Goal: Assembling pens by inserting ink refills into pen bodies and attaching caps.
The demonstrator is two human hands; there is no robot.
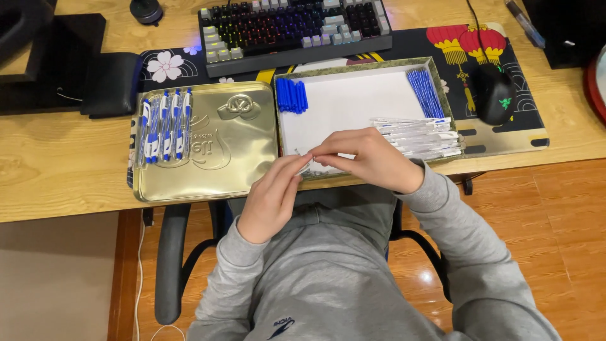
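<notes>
On the gold tin lid (208,165) at the left, finished blue-and-white pens (165,124) lie side by side, long axes running away from the person. The left hand (273,197) and right hand (369,158) meet fingertip to fingertip at the white tray's (353,104) near edge, pinching a small pen part too hidden to identify. Clear barrels (420,136) lie crosswise just right of the right hand, nearer it than the left.

Light wooden desk (57,164), reddish wood floor (555,221), black office chair (169,259), warm indoor light

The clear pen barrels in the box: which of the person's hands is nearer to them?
Right. The right hand lies just beside the clear pen barrels; the left hand is farther away, toward the gold tin lid.
</notes>
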